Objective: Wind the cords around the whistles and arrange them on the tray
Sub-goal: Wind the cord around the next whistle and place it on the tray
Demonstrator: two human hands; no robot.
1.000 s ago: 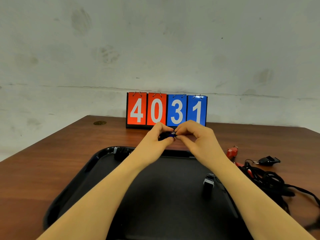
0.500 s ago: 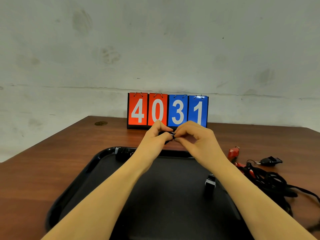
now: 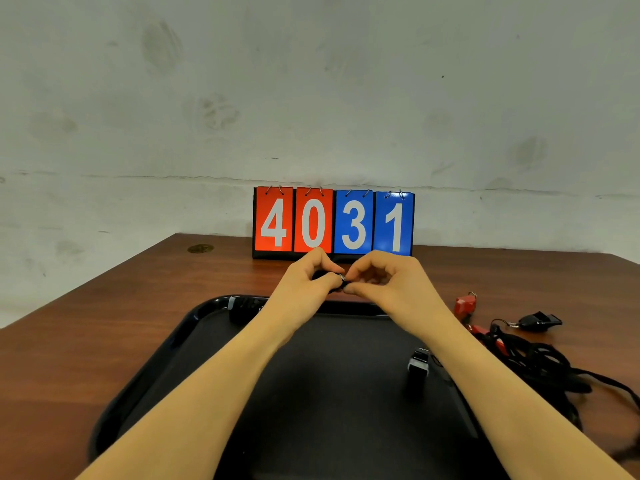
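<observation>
Both hands meet above the far rim of the black tray [image 3: 166, 358]. My left hand [image 3: 308, 278] pinches a small dark whistle [image 3: 337, 280] with a metal ring, mostly hidden by the fingers. My right hand [image 3: 384, 282] pinches at the same whistle from the right. A wound black whistle [image 3: 242, 306] lies in the tray's far left corner. A dark clip piece [image 3: 418, 363] hangs over the tray under my right forearm. On the table to the right lie a red whistle [image 3: 465, 304], a black whistle [image 3: 538, 320] and a tangle of black cords [image 3: 540, 365].
A flip scoreboard [image 3: 334, 221] reading 4031 stands at the table's far edge against the wall. The brown wooden table [image 3: 86, 323] extends left of the tray. A cord end trails off toward the right edge [image 3: 620, 389].
The view has shifted slightly. My fingers have worked around the held whistle, with the hands staying together over the tray's far rim; the blue glimpse between them is gone.
</observation>
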